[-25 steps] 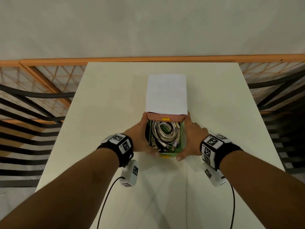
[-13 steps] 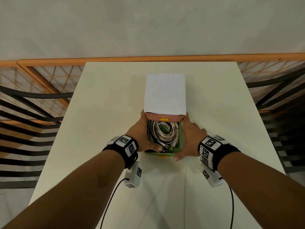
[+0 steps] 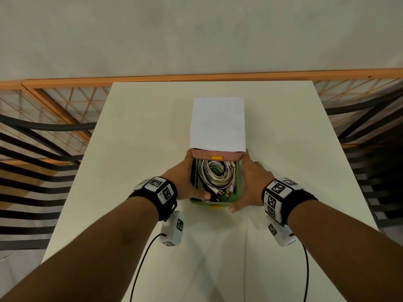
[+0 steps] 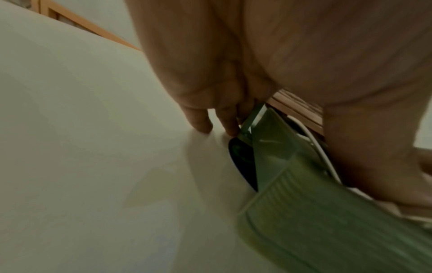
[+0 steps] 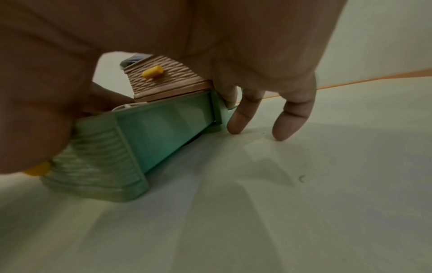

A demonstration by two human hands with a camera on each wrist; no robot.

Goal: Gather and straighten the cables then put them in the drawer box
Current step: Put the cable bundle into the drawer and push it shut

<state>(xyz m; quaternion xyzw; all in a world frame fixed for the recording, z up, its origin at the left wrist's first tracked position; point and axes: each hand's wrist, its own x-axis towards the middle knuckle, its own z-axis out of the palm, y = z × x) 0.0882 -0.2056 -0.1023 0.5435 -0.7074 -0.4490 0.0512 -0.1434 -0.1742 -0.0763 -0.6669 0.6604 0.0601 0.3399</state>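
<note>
The drawer box (image 3: 218,123), white on top, stands mid-table. Its pink upper drawer (image 3: 202,154) is pushed in. The green lower drawer (image 3: 238,182) sticks out toward me with coiled white and dark cables (image 3: 214,177) inside. My left hand (image 3: 181,177) holds the drawer's left wall, with its thumb over the rim on the cables and its fingers (image 4: 198,120) straight down outside. My right hand (image 3: 250,182) presses flat on the right wall, its thumb on the front face and its fingertips (image 5: 240,122) on the table.
The white table (image 3: 141,149) carries only the box. Orange railings (image 3: 65,99) and a wall lie beyond its far and side edges. Black cords (image 3: 141,258) hang from my wrist cameras over the near tabletop.
My left wrist swayed slightly right and came back, and its thumb crept a little deeper along the drawer. The drawer and box look about where they were.
</note>
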